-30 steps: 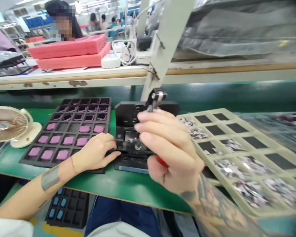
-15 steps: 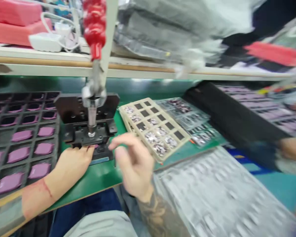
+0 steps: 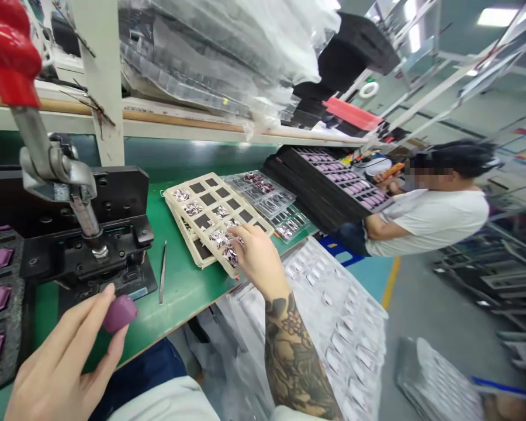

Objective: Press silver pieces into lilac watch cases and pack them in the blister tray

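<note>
At the near left of the head view, the left hand (image 3: 63,356) pinches a smooth purple rounded-square piece (image 3: 120,314) between thumb and fingertips. The piece is raised in front of a black metal press (image 3: 87,257) fitted with a glossy red handle (image 3: 9,52).

Centre: the right hand (image 3: 260,257), fingers bent downward, is over the near end of a cream compartmented tray (image 3: 233,203), at cells containing small shiny metallic pieces (image 3: 219,238). Its fingertips are partly obscured; whether they grip any piece cannot be told. The cream tray lies at an angle on another cream tray.

On the green worktop (image 3: 179,310), slim grey metal tweezers (image 3: 162,273) lie between press and cream trays. Left edge: a dark grey compartmented tray (image 3: 15,345) holds further purple pieces. Right background: a person in a white shirt (image 3: 438,222) is beside stacked black trays (image 3: 307,187).
</note>
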Available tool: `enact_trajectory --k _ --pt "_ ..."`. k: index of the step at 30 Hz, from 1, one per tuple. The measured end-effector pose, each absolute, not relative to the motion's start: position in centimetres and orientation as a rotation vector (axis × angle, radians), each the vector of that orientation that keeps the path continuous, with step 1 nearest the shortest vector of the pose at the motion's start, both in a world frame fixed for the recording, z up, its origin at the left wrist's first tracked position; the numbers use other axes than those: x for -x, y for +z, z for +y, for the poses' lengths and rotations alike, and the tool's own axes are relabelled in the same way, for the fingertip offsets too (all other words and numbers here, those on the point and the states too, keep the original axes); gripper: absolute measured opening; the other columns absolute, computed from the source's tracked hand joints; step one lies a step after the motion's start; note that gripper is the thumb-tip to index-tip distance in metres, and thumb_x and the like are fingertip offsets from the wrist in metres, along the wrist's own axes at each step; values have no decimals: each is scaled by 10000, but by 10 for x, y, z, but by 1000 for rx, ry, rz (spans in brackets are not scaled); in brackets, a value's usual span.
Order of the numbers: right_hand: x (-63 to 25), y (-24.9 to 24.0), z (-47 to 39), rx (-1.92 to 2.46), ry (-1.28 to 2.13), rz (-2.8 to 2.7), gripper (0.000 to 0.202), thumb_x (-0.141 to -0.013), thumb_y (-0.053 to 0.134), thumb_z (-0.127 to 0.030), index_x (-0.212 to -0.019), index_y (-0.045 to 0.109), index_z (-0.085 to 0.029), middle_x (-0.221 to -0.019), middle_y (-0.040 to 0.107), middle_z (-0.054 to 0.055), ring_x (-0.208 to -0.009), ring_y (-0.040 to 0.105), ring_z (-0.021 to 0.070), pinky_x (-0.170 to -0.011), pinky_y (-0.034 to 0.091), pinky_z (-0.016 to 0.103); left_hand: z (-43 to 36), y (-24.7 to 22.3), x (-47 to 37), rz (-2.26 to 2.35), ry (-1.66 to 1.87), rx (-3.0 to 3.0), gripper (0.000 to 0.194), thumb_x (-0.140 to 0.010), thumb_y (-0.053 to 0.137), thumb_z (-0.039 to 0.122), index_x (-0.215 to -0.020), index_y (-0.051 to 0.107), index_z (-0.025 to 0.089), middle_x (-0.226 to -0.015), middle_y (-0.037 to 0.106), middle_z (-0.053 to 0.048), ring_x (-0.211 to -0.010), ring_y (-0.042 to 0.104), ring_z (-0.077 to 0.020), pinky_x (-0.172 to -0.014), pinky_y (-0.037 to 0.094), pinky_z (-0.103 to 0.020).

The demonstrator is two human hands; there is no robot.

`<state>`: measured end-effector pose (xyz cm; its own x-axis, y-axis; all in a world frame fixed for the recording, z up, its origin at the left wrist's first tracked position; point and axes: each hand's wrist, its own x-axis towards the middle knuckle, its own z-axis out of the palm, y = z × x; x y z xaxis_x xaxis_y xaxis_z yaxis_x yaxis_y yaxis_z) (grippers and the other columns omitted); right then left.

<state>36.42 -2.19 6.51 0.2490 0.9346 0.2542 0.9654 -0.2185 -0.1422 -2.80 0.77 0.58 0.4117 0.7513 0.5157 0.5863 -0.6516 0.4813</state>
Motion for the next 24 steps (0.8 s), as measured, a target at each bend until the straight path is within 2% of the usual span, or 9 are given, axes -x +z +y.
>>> enact_trajectory --k 3,5,7,10,13,16,18,21,24 --pt "-364 63 -15 2299 -52 -1818 290 -1021 569 -75 -1206 755 -197 -1141 746 113 -1103 682 279 -978 527 388 -4 -1 22 1190 1057 -1947 535 -1047 700 425 -1575 627 474 -1392 725 -55 -1071 823 -323 -928 748 -494" --pt "-363 62 -13 2305 2 -1801 304 -1033 522 -63 -1177 758 -188 -1093 734 104 -1026 688 253 -934 524 364 -6 -6 21 1101 1034 -1660 418 -1023 759 431 -1435 693 415 -1387 733 -53 -1141 829 -313 -978 748 -444" --pt "-362 62 -14 2250 -24 -1740 337 -1061 470 -86 -1210 757 -180 -1097 717 112 -990 684 245 -920 526 367 -4 -9 21 1036 1001 -1413 368 -1023 781 429 -1375 687 376 -1354 765 -53 -1164 839 -317 -985 748 -433" --pt "-351 61 -18 2036 -97 -1586 348 -1105 457 -165 -1247 773 -195 -1081 686 108 -962 668 243 -909 539 389 -1 -6 19 1034 988 -1135 386 -1063 743 449 -1427 671 344 -1289 789 -71 -1109 851 -309 -890 754 -409" --pt "-319 53 -20 1733 6 -1421 228 -1108 591 -235 -1154 815 -240 -1038 702 71 -954 683 223 -867 551 371 0 -3 15 1012 995 -995 441 -1050 782 422 -1465 690 305 -1164 788 -71 -858 820 -221 -693 683 -307" --pt "-271 40 -16 1465 237 -1357 151 -1042 750 -203 -1123 851 -281 -1024 747 44 -933 712 202 -782 559 327 3 -4 12 952 1060 -972 370 -954 904 333 -1289 772 249 -967 776 -33 -665 718 -139 -595 596 -237" --pt "-237 32 -11 1317 392 -1399 214 -1001 787 -133 -1124 863 -291 -994 765 35 -892 724 189 -738 560 305 6 -5 12 921 1127 -978 302 -920 935 296 -1172 786 225 -933 783 -30 -693 740 -140 -644 614 -228" --pt "-196 26 -1 1141 529 -1422 234 -979 777 -71 -1098 841 -262 -942 755 30 -862 715 180 -747 569 303 12 -3 11 842 1195 -954 255 -961 898 309 -1159 771 210 -1066 827 -79 -874 829 -205 -766 666 -269" --pt "-177 26 9 1052 553 -1344 208 -999 733 -70 -1081 806 -247 -901 711 20 -829 671 164 -735 562 297 14 0 12 766 1201 -890 252 -979 882 312 -1165 750 206 -1075 847 -98 -875 854 -236 -717 672 -273"
